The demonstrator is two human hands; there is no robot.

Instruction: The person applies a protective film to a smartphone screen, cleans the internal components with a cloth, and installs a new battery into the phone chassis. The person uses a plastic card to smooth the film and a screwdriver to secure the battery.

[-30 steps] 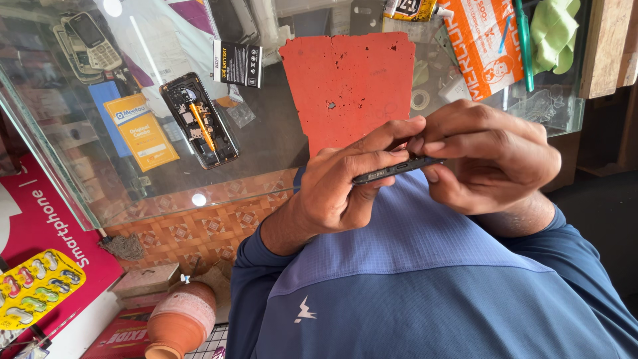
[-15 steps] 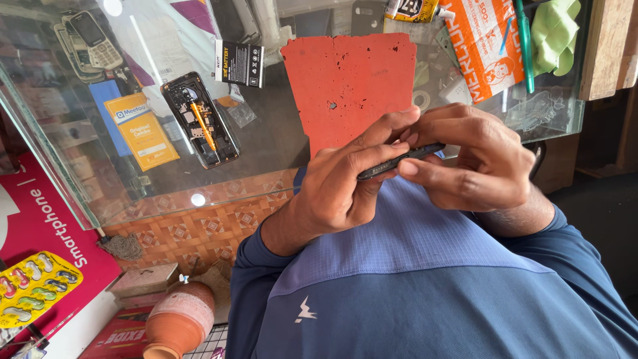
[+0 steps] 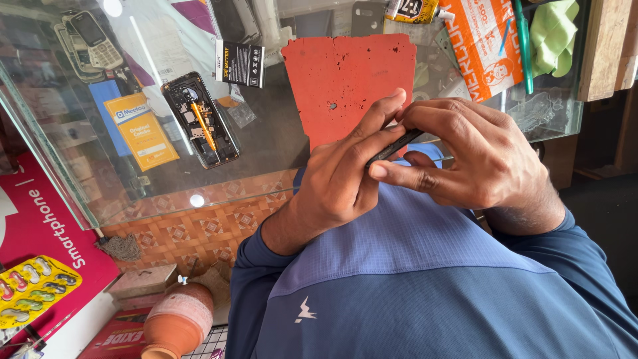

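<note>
**Black slab pinched edge-on between both hands**

Black, thin and flat, most likely a phone part or battery [image 3: 393, 147], held edge-on above the near rim of the glass counter [image 3: 266, 146], just in front of the red work mat [image 3: 345, 73]. Left hand [image 3: 342, 179] closed around its near end, thumb tip pressed along the edge; right hand [image 3: 475, 159] curled over the far end, fingers bent down onto it. Seemingly mid-way through prising or checking a seam, judging by the thumbnail's place. Calls next for a steady pinch and small, careful pressure along that edge. Opened phone with exposed insides [image 3: 201, 119] lying well apart to the left on the glass. Mostly covered by fingers, so true shape and face of the slab hard to tell; seam itself hidden.
</note>
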